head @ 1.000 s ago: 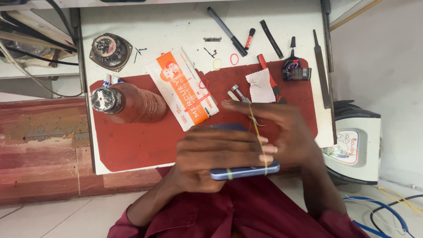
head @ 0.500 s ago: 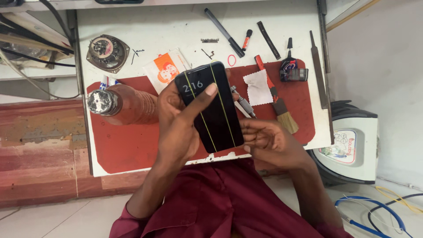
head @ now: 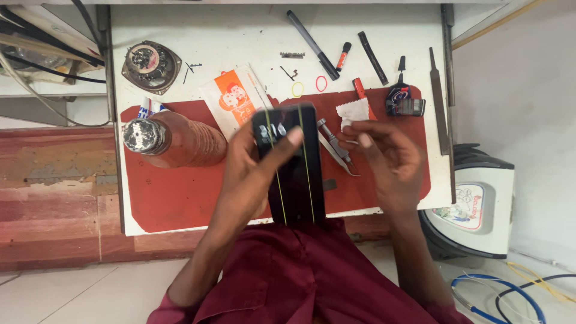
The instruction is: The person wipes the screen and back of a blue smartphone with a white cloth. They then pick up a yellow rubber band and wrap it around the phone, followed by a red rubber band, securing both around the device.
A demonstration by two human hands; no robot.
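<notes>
Now the left hand (head: 255,165) clamps its fingers on a black phone (head: 291,165), thumb across the screen, so two thin rubber bands (head: 306,162) stay along it; the right hand (head: 384,153), fingers loosely curled, holds nothing beside tweezers (head: 336,149).

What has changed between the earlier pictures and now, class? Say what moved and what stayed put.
The left hand turned the phone from flat and crosswise to upright, screen up. The right hand let go of it and drew off to the right. The yellow bands stay around the phone; the tools on the red mat stayed put.
</notes>
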